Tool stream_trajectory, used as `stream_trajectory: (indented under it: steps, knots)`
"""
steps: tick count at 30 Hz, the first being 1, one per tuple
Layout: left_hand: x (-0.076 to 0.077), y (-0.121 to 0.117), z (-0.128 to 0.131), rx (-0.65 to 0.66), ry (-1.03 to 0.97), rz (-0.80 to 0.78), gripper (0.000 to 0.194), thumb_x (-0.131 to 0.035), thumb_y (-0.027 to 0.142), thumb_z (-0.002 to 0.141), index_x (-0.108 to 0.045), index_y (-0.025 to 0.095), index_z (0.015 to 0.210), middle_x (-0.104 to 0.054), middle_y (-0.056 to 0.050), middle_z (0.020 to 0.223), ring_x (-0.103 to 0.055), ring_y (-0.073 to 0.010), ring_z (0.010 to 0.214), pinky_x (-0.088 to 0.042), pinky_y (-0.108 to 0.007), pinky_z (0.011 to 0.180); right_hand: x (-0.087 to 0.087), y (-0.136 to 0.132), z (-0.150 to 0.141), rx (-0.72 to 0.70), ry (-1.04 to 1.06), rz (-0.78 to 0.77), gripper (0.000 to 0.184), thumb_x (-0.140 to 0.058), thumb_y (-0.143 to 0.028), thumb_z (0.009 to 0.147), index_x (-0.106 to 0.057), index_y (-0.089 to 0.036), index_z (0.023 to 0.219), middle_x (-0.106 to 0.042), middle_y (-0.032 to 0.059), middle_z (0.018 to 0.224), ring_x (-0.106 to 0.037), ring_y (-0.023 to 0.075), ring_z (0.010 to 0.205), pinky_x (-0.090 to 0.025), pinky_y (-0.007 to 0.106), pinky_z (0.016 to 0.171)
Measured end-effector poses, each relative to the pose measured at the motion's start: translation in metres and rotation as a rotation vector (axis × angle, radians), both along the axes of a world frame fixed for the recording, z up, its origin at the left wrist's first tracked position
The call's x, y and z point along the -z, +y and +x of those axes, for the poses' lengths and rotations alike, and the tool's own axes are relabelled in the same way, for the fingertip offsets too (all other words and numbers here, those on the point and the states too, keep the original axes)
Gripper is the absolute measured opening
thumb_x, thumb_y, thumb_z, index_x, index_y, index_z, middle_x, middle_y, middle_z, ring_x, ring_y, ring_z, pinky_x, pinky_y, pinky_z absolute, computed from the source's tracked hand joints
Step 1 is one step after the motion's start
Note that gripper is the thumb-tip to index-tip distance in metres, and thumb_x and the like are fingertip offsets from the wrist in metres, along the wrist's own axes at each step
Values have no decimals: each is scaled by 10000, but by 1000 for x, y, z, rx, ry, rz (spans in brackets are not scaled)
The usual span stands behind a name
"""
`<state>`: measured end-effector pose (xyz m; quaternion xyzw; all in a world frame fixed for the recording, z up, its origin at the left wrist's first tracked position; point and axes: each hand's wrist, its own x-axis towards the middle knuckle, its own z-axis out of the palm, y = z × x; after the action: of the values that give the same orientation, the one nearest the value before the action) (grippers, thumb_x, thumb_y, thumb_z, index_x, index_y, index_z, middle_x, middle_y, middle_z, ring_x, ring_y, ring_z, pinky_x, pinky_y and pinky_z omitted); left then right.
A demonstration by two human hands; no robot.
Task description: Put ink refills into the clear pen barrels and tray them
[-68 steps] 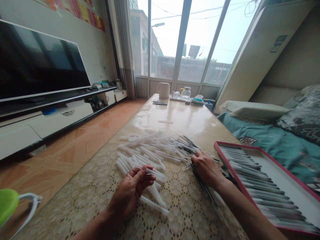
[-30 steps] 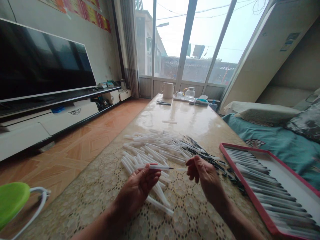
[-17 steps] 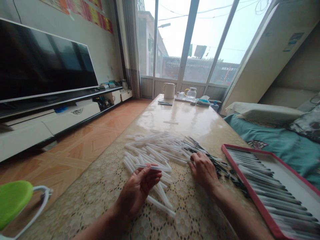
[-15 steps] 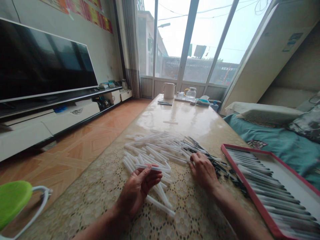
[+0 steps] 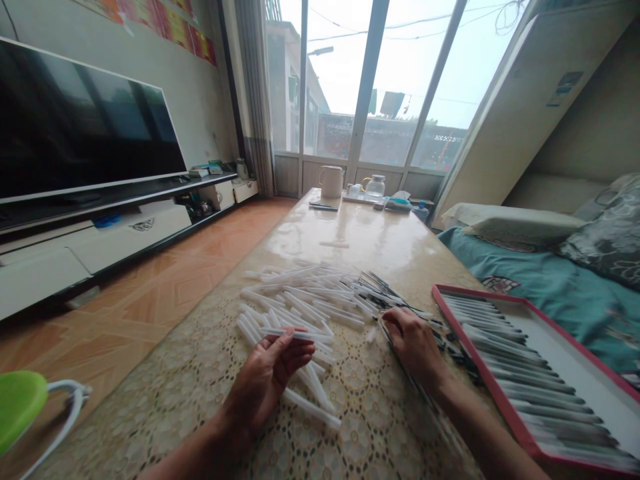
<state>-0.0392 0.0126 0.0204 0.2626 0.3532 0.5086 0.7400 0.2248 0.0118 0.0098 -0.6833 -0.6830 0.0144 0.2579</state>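
Observation:
My left hand [image 5: 273, 363] is closed in a pinch on a translucent white plastic tube [image 5: 280, 332], held just above a loose pile of similar tubes [image 5: 305, 297]. My right hand [image 5: 413, 340] is closed at the right side of the pile. From its fingers a thin dark rod [image 5: 417, 387], blurred by motion, slants down toward the table's near edge. Behind and beside this hand lie several thin black rods [image 5: 377, 285] with dark ends, partly covered by the hand. A short clear piece [image 5: 371, 335] lies left of the right fingers.
At the right, a red-rimmed box [image 5: 493, 387] holds a row of tubes with dark contents. One tube [image 5: 334, 245] lies apart farther up the patterned table. A pitcher [image 5: 331, 181] and a glass jug [image 5: 375, 187] stand at the far end. A green stool [image 5: 20, 407] is at the left.
My right hand has drawn back slightly from the pile, and a thin dark rod now trails from it. My left hand keeps its tube. The whole view has shifted a little.

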Motion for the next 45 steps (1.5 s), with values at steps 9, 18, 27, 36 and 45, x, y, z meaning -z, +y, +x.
stream_trajectory:
  steps: [9, 18, 27, 36, 45]
  knots:
    - [-1, 0, 0, -4, 21, -6, 83, -629, 158, 797, -691, 108, 818, -746, -92, 734, -698, -165, 689, -553, -234, 659, 3, 20, -3, 58, -112, -53, 81, -550, -181, 797, -628, -177, 774, -613, 55, 803, -581, 190, 797, -401, 263, 716]
    - [0, 0, 0, 8, 38, 1, 83, -654, 168, 772, -701, 113, 814, -745, -88, 741, -697, -168, 691, -553, -235, 661, -2, -7, -22, -65, -28, -30, 72, -519, -211, 837, -579, -187, 805, -595, 40, 824, -575, 168, 719, -412, 254, 651]
    - [0, 1, 0, 7, 47, -12, 82, -671, 169, 752, -700, 113, 805, -746, -84, 724, -698, -166, 674, -553, -232, 649, 1, -18, 53, 130, -76, -50, 146, -469, -164, 776, -611, -187, 756, -647, 62, 782, -610, 204, 775, -429, 288, 693]
    - [-1, 0, 0, 8, 54, -12, 86, -676, 168, 747, -702, 110, 805, -745, -82, 724, -699, -166, 668, -553, -233, 649, 12, -25, 58, 62, -54, -120, 101, -530, -209, 723, -593, -202, 801, -631, 36, 793, -601, 184, 723, -431, 265, 630]
    - [0, 1, 1, 9, 65, -5, 83, -627, 157, 794, -697, 116, 807, -745, -80, 718, -697, -157, 678, -551, -223, 647, 11, -27, 33, 50, -227, -16, 127, -439, -181, 837, -558, -198, 797, -610, 76, 838, -591, 219, 797, -425, 300, 674]
